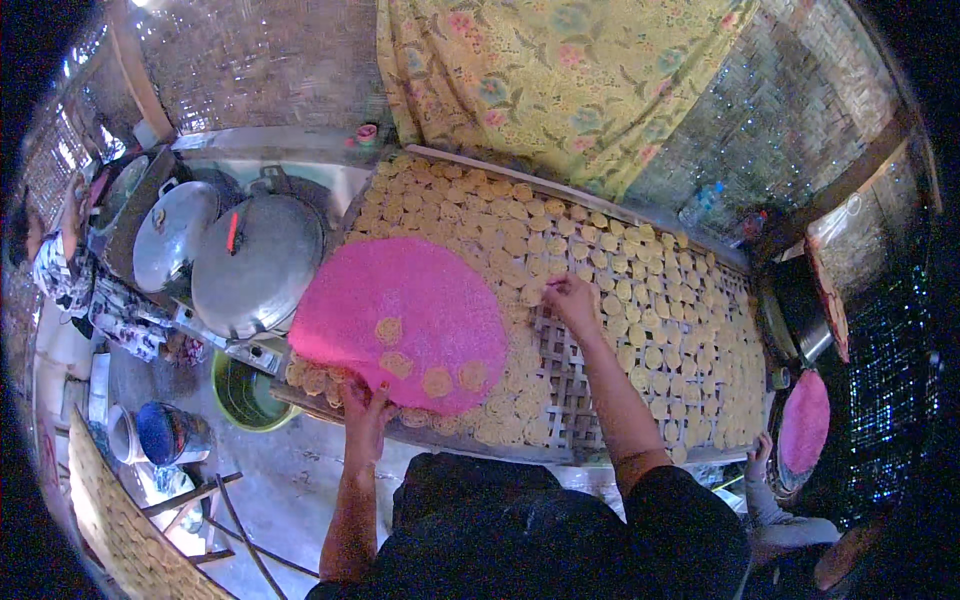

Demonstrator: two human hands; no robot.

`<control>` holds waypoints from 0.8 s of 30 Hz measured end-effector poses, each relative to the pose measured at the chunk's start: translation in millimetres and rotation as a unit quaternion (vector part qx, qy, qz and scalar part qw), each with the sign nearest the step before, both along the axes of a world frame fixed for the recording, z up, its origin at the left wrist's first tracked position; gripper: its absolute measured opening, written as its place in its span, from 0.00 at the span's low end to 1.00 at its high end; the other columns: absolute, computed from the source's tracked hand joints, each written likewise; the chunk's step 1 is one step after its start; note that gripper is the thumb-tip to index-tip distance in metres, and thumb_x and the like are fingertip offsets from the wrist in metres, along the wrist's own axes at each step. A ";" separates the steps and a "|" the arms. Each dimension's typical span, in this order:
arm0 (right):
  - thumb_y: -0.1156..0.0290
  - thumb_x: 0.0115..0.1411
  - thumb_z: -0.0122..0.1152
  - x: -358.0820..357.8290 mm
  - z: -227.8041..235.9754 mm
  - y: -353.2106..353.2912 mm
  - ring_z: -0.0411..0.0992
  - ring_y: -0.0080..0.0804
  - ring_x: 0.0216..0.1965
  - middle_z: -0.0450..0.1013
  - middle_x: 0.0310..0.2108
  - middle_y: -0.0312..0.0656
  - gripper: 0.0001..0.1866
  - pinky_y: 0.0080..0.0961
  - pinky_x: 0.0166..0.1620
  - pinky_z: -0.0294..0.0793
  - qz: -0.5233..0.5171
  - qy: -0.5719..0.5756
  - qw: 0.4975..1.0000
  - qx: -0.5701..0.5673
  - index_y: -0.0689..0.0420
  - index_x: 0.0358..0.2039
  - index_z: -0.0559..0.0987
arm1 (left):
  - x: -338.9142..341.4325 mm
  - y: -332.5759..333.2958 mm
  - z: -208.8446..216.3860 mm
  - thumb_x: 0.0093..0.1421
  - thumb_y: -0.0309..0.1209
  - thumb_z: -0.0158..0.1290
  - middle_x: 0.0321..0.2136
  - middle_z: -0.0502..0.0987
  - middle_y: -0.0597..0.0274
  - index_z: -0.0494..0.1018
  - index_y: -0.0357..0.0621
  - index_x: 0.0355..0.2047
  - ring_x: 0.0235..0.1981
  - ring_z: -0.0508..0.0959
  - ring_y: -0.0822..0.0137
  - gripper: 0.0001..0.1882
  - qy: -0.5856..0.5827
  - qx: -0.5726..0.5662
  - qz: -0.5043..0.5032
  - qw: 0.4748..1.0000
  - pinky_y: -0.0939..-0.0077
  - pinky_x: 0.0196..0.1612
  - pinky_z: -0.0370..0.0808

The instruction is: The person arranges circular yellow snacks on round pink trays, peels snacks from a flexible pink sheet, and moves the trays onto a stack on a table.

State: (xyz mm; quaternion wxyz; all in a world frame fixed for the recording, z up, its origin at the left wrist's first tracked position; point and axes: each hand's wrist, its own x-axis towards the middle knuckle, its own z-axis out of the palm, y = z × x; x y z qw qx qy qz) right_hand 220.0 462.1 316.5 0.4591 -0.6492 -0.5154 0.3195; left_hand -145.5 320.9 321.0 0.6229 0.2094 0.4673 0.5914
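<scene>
My left hand (366,412) is closed on the near edge of a big pink round mesh sheet (420,300), its thumb on the top face. Several thin, pale yellow, noodle-like discs (437,381) lie on the sheet toward its near edge. The sheet spreads over the left part of a woven lattice rack (575,400), hiding what lies beneath. Rows of the same discs (640,290) cover much of the rack. My right hand (572,305) is over the rack's middle, beside a bare strip of lattice, fingers pinched together. What they hold, if anything, is too small to make out.
Left of the rack, two large lidded metal pots (258,265) stand on a stove. Below are a green basin (245,390) and a blue bucket (165,432). A person in patterned clothes (75,270) is far left; at right, another's hand (762,450) is near a second pink round sheet (805,420).
</scene>
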 end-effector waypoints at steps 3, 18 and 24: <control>0.75 0.50 0.62 3.3 -19.6 0.3 0.74 0.32 0.27 0.75 0.28 0.44 0.08 0.25 0.34 0.74 0.003 -0.171 0.985 0.027 0.63 0.30 0.76 | -3.3 2.2 -10.2 0.58 0.28 0.53 0.49 0.68 0.59 0.58 0.41 0.55 0.50 0.69 0.65 0.26 0.109 0.062 -0.017 0.992 0.68 0.51 0.69; 0.65 0.57 0.60 -153.0 13.4 -27.8 0.74 0.24 0.35 0.78 0.33 0.38 0.14 0.23 0.41 0.73 0.275 -0.045 0.957 -0.073 0.60 0.40 0.80 | 7.1 12.0 -23.5 0.56 0.26 0.49 0.40 0.74 0.61 0.71 0.43 0.42 0.46 0.73 0.62 0.12 -0.144 -0.020 -0.032 0.989 0.63 0.50 0.70; 0.70 0.56 0.60 0.3 16.0 -28.4 0.75 0.24 0.31 0.78 0.30 0.39 0.12 0.22 0.37 0.74 0.036 -0.142 0.989 -0.006 0.62 0.39 0.79 | -5.6 -15.1 -22.3 0.59 0.29 0.50 0.43 0.74 0.55 0.66 0.35 0.48 0.48 0.72 0.60 0.17 0.140 0.051 -0.006 0.989 0.66 0.53 0.68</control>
